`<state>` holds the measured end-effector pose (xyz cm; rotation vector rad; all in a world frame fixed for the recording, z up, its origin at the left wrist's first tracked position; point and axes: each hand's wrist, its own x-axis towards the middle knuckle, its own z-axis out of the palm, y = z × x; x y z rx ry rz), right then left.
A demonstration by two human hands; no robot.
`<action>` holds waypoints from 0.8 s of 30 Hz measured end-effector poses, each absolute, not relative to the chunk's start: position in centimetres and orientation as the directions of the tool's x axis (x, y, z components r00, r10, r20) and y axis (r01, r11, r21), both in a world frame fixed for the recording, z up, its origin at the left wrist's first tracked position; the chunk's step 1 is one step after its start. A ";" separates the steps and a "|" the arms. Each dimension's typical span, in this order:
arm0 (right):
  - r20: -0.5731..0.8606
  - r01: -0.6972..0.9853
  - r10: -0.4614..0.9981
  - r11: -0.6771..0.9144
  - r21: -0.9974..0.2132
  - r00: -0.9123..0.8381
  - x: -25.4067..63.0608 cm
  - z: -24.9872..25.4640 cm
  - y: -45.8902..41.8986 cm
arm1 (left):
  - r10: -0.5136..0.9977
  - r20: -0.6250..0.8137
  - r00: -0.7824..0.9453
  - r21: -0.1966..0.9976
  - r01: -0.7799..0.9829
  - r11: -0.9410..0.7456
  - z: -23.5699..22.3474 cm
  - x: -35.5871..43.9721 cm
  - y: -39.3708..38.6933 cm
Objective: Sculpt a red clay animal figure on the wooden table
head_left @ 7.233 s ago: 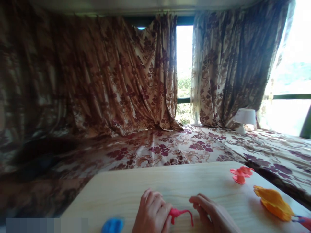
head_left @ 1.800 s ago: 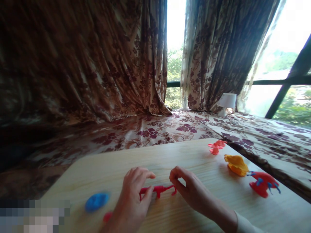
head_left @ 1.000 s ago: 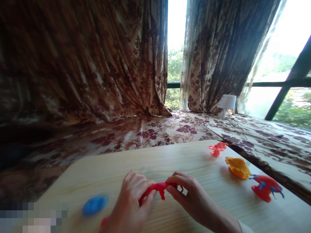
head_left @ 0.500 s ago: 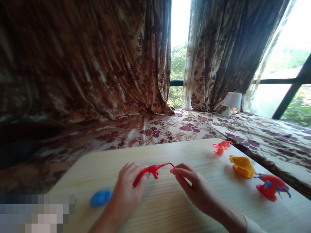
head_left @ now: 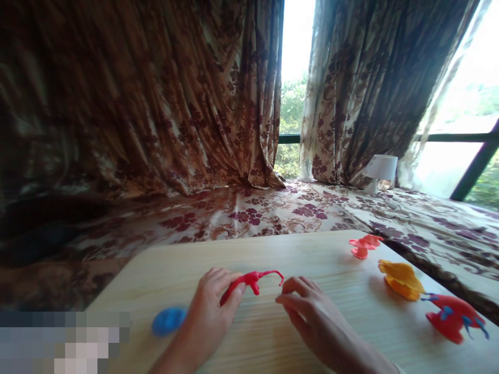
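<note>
A thin red clay figure [head_left: 251, 280] with a long curled end is lifted a little above the pale wooden table [head_left: 273, 343]. My left hand [head_left: 212, 306] pinches its lower left end between the fingers. My right hand [head_left: 307, 311] rests on the table just right of the figure's curled tip, fingers curled together, apart from the clay. A blue clay lump [head_left: 168, 321] lies on the table left of my left hand.
Along the table's right side lie a small coral clay shape [head_left: 364, 245], an orange clay shape [head_left: 401, 279] and a red clay figure with blue bits [head_left: 454, 317]. Beyond the table are floral cloth, heavy curtains, a small white lamp [head_left: 380, 171] and a bright window.
My right hand has let go of the figure's curled tip and dropped to the table. My left hand still holds the figure up.
</note>
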<state>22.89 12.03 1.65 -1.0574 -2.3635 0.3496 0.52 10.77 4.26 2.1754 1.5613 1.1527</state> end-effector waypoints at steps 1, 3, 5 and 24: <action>0.396 0.622 0.774 0.633 -0.461 -0.494 23.4 1.9 12.4 | 0.888 0.443 0.128 0.609 0.684 -0.402 4.3 0.6 10.7; 0.458 0.606 0.793 0.605 -0.517 -0.401 24.2 2.3 13.0 | 0.904 0.405 0.135 0.648 0.656 -0.388 4.5 0.8 10.4; 0.489 0.583 0.795 0.600 -0.548 -0.358 24.5 2.6 13.2 | 0.917 0.375 0.139 0.684 0.626 -0.375 4.7 1.0 10.3; 0.459 0.417 0.841 0.540 -0.731 -0.287 23.9 3.0 12.7 | 0.895 0.369 0.251 0.635 0.636 -0.440 4.2 0.9 10.3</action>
